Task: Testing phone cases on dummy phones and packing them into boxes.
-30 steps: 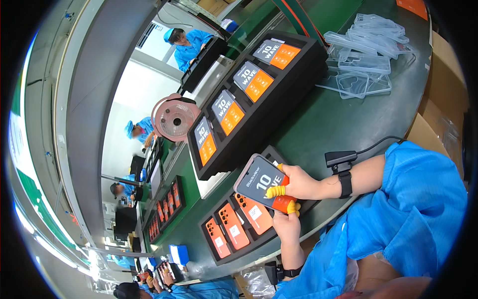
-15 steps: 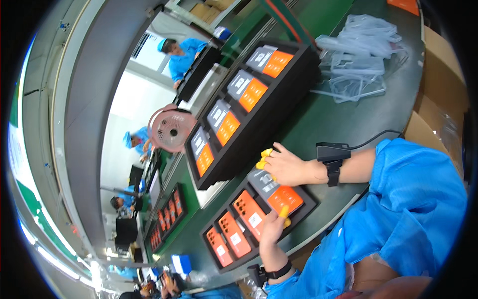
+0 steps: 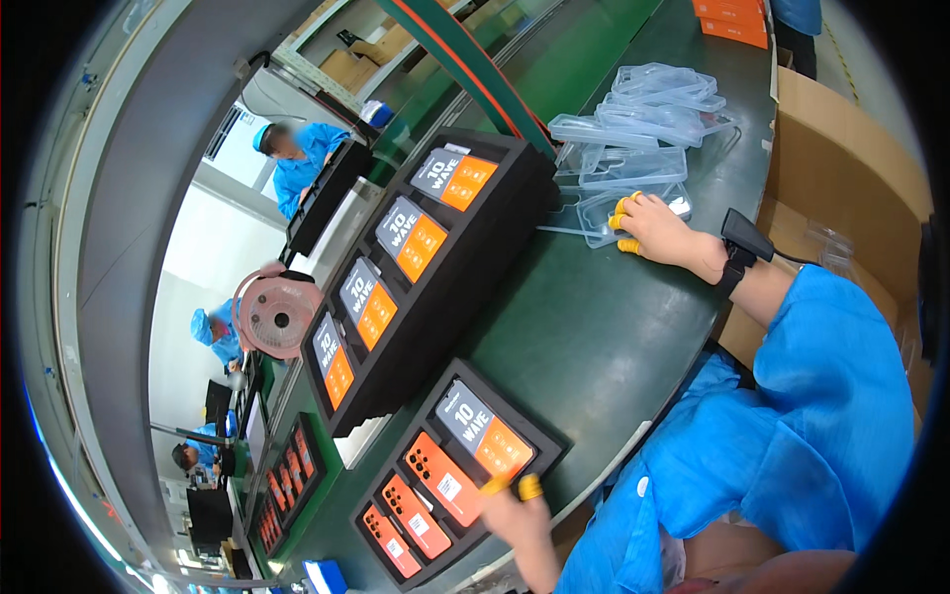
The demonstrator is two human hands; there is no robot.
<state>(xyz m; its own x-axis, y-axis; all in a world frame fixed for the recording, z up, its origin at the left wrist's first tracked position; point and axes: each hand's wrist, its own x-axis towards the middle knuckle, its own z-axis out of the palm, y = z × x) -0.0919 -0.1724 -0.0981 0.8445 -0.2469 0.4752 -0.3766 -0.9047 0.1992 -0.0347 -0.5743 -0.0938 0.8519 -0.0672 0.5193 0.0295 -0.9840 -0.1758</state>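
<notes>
Yellow finger cots cover fingertips on both hands. My right hand (image 3: 661, 234) is at a clear plastic tray (image 3: 599, 236), thumb and fingers bent around its near rim. My left hand (image 3: 519, 520), slightly blurred, is by the near edge of a black foam tray (image 3: 550, 442), its fingertips apart and nothing seen between them. In that foam tray lie a phone with a grey and orange front film (image 3: 485, 428) and several orange phones with camera lenses up (image 3: 442, 479). The left fingertips are close to the bottom of the filmed phone.
Beyond stands a thick stack of black foam trays (image 3: 445, 287) with grey-and-orange phones on top. More clear plastic trays (image 3: 653, 104) pile up at the far right. A pink fan (image 3: 280, 315) is at left. A cardboard box (image 3: 841, 178) stands at right; co-workers in blue sit farther off.
My right hand has left the filmed phone in the foam tray and moved to the clear plastic trays. My left hand has drawn back slightly toward the tray's near edge. The view has shifted.
</notes>
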